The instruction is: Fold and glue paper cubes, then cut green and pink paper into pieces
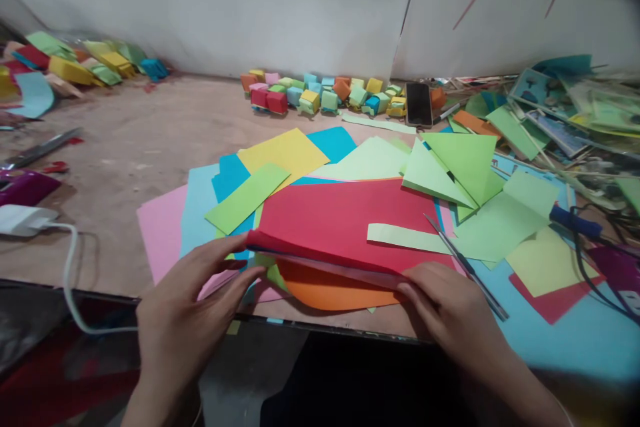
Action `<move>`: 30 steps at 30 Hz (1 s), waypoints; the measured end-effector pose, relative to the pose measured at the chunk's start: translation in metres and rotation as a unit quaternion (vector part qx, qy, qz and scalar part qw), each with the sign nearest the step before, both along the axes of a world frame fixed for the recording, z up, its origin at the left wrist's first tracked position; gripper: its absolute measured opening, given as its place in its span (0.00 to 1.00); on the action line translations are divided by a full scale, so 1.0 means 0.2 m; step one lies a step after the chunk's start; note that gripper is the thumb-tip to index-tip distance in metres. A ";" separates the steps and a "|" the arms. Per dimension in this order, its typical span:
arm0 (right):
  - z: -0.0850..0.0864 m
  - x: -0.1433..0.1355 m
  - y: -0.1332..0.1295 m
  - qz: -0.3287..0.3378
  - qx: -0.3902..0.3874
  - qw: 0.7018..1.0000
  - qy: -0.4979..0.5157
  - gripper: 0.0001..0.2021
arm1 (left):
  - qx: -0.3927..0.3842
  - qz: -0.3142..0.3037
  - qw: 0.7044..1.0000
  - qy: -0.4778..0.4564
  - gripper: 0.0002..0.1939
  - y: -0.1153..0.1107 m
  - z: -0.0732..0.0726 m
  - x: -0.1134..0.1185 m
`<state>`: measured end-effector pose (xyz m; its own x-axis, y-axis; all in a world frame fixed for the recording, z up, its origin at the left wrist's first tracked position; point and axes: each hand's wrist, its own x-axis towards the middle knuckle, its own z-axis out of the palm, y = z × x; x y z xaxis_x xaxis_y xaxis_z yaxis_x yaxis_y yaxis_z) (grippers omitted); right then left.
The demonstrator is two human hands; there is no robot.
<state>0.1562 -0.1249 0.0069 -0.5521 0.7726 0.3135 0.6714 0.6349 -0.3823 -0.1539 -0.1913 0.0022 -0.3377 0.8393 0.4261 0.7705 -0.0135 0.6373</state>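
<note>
A red paper sheet (325, 213) lies over a fanned pile of coloured sheets near the table's front edge. My left hand (195, 313) pinches the near left corner of the red sheet between thumb and fingers. At its near right corner, my right hand (450, 307) grips the same raised edge. Beneath that edge an orange sheet (330, 290) shows. A pale green strip (407, 238) rests on the red sheet, with metal scissors (473, 273) lying beside it, partly over the strip's right end.
Small coloured paper blocks (309, 101) line the wall beside a phone (419, 105). Paper scraps (540, 127) heap up at the right. A white charger (25, 220) with its cable is at the left. More folded paper pieces (75, 70) lie back left.
</note>
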 end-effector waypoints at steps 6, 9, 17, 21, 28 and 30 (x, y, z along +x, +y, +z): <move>0.02 0.00 0.01 -0.020 -0.014 1.000 -0.007 0.18 | -0.033 -0.058 0.998 -0.007 0.21 -0.04 -0.02 -0.06; 0.02 0.00 0.01 -0.027 -0.010 1.000 -0.007 0.18 | -0.029 -0.180 0.975 0.124 0.08 -0.04 0.00 -0.08; 0.01 0.01 0.02 -0.035 -0.009 0.999 -0.010 0.18 | -0.029 -0.247 0.958 0.143 0.11 -0.08 0.00 -0.11; 0.01 0.01 0.02 -0.027 0.005 1.000 -0.009 0.18 | -0.005 -0.202 0.972 0.118 0.08 -0.05 0.03 -0.08; 0.01 0.00 0.00 -0.016 0.014 1.000 -0.012 0.18 | 0.034 -0.167 0.981 0.090 0.06 0.03 0.07 -0.02; 0.01 0.00 0.00 -0.008 0.020 1.000 -0.009 0.17 | 0.044 -0.157 0.980 0.112 0.05 0.05 0.07 -0.02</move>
<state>0.1556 -0.1252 0.0079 -0.5467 0.7677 0.3343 0.6878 0.6394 -0.3436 -0.1575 -0.1822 0.0168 0.0426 0.8432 0.5359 0.8399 -0.3207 0.4378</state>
